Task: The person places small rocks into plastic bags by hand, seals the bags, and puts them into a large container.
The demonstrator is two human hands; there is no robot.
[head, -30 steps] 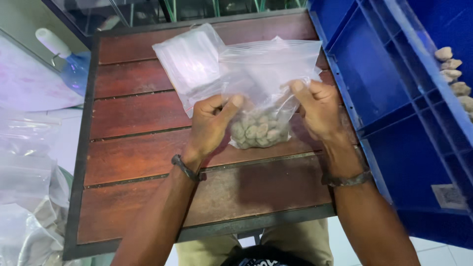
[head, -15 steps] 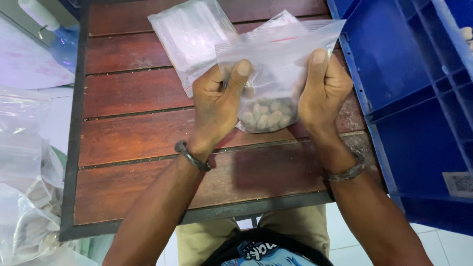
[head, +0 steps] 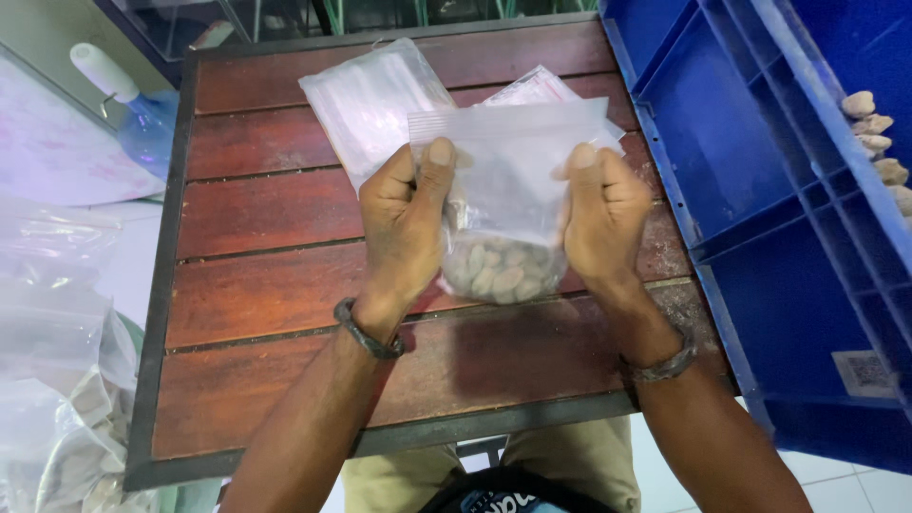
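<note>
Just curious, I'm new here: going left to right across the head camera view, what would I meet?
Heap of clear bags → left hand → clear bag of pale nuts → right hand → blue crate → pale nuts beyond the crate.

blue crate (head: pixel 760 190) cut off at right edge; bag pile (head: pixel 57 408) blurred at left
</note>
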